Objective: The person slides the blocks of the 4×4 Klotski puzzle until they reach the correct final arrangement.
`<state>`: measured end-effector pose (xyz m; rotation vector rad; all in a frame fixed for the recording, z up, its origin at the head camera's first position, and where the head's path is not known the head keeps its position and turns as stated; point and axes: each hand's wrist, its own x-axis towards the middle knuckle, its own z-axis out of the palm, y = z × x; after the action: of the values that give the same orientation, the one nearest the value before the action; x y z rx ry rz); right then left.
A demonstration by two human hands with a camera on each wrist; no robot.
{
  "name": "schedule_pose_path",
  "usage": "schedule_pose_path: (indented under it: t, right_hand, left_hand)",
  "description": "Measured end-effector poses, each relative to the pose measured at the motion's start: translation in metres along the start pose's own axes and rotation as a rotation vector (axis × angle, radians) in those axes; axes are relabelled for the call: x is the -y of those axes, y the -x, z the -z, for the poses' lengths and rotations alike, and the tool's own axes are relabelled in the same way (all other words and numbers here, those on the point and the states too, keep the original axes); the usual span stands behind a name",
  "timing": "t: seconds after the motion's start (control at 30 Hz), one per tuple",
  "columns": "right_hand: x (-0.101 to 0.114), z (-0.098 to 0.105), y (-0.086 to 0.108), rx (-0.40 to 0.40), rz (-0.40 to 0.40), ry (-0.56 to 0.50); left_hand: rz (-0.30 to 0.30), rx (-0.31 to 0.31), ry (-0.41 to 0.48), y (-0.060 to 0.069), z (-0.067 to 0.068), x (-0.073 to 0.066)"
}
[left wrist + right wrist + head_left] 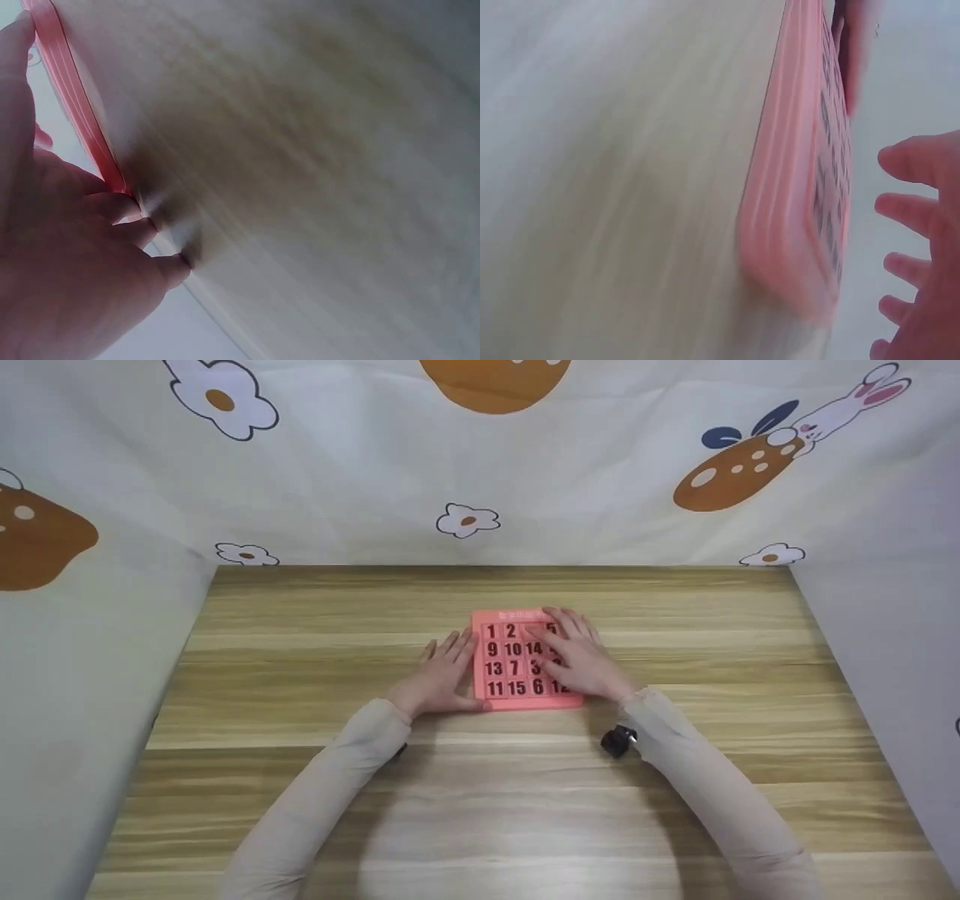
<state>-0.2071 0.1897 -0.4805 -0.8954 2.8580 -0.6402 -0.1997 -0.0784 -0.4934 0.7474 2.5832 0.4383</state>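
A pink number slide puzzle point(525, 703) lies flat on the table, its square tiles bearing black numerals such as 1, 2, 9 and 10. Along its left side rests my left hand point(442, 675), fingers straight and the thumb at the near left corner. The left wrist view shows that hand point(67, 247) with fingertips down beside the pink rim point(71, 82). Over the right part of the puzzle my right hand point(589, 660) spreads its fingers, covering some tiles. In the right wrist view, these fingers point(907, 214) appear slightly bent and apart above the tile face.
The wood-grain table point(300, 660) extends around the puzzle on all sides. A pale patterned cloth point(360, 472) hangs behind it and at both sides. A small black device point(619, 741) sits at the right wrist.
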Motion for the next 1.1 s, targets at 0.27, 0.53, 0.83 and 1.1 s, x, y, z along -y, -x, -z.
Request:
schedule_pose_path:
  t: [0.27, 0.53, 0.83, 1.1]
  right_hand:
    - [-0.006, -0.002, 0.020, 0.014, 0.039, 0.043]
    - [-0.004, -0.003, 0.017, 0.033, -0.009, 0.084]
    - [-0.011, 0.000, 0.013, 0.043, 0.035, 0.074]
    - [-0.014, 0.000, 0.028, 0.018, 0.208, 0.031]
  left_hand:
    - [0.017, 0.016, -0.002, 0.000, 0.002, -0.001]
    - [0.015, 0.017, -0.011, -0.001, 0.001, -0.001]
    - [-0.003, 0.008, 0.017, 0.000, -0.001, -0.002]
    - [0.009, 0.008, 0.012, 0.000, 0.000, 0.000]
